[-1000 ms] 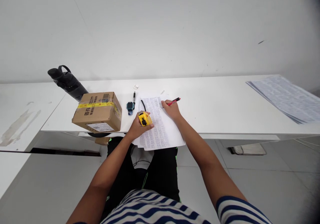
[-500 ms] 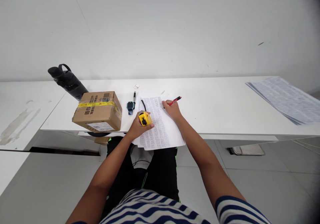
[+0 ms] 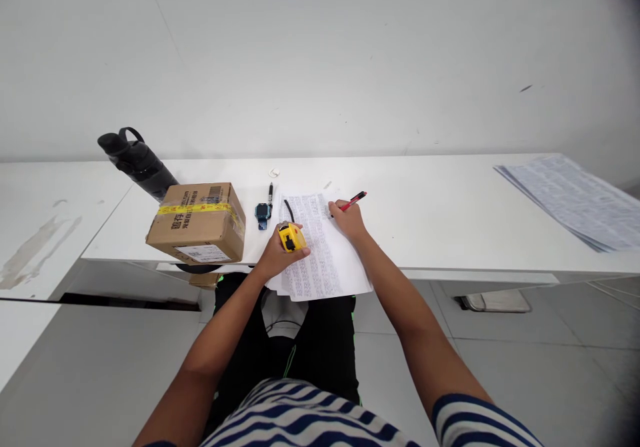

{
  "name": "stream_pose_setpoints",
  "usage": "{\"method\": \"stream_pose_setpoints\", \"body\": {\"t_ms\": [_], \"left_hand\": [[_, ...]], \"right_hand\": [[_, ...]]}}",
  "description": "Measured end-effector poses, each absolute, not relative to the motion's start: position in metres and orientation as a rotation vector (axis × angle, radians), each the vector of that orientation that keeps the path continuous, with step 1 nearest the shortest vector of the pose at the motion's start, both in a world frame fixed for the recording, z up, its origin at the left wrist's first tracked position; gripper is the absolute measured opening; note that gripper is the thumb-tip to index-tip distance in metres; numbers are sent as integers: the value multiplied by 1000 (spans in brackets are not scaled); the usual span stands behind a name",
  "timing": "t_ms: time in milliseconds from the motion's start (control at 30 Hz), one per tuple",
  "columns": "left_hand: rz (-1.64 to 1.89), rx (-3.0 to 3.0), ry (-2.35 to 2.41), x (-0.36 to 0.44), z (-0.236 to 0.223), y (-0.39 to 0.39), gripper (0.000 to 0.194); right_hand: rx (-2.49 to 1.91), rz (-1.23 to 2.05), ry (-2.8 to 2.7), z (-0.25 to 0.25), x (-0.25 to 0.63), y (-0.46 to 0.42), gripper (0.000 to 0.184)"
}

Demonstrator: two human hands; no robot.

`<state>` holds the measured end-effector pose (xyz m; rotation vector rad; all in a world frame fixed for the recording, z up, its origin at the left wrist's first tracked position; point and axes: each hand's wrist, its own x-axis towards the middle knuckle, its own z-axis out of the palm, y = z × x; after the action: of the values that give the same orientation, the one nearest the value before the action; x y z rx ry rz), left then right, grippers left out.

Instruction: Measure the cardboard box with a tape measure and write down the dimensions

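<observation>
A long white bench [image 3: 440, 214] runs along a pale, scuffed wall [image 3: 320, 67], over a grey tiled floor [image 3: 500, 374]. At its left end it meets another white surface [image 3: 100, 187] with a discoloured patch [image 3: 37, 254]. Printed sheets [image 3: 317, 274] lie near the middle of the bench, their lower ends reaching past the front edge. Over them, the left hand [image 3: 277, 255] has its fingers clamped around a yellow tape measure [image 3: 295, 236]. The right hand [image 3: 349, 222] rests on the sheets, fingers pinched on a red pen [image 3: 356, 199], its upper end tilted toward the bench's right end. Left of the sheets lie a watch [image 3: 263, 212] and a black pen [image 3: 271, 194]; farther left, a taped carton [image 3: 197, 224] sits at the front edge, a dark bottle [image 3: 143, 170] behind it. More papers [image 3: 580, 197] lie toward the right end.
</observation>
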<state>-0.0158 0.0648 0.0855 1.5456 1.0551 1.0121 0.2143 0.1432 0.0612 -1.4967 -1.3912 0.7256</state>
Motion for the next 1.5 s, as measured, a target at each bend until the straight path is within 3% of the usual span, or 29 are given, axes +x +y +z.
{"method": "stream_pose_setpoints", "body": {"t_ms": [200,400,533,667,800,1133,1233,1400,1500], "left_hand": [[1044,1727,1144,-12,73,58,70],[1346,2244,1009,-6,57,46,78],[1679,2384,978,-19,83,35,83],[1910,2139,1055,-34,134,0,82],[1695,1720,1034,-47,177,-39,84],[1318,1400,1162,-135,194,-63,75],[1260,1364,1298,-162,200,-58,67],[1397,1257,1387,-234,216,-9,49],[1467,1170,1554,-271,221,29,51]], "right_hand": [[-1516,694,-1407,62,212,139,40],[-1793,212,-1791,75,204,138,32],[-1599,284,-1900,102,190,114,70],[-848,249,-2091,140,150,53,99],[-396,-48,-2159,177,105,9,88],[-377,-133,-2398,203,66,0,53],[-499,5,-2459,201,70,7,50],[-819,803,-2235,199,106,48,60],[-1006,1116,-1955,197,126,76,51]]}}
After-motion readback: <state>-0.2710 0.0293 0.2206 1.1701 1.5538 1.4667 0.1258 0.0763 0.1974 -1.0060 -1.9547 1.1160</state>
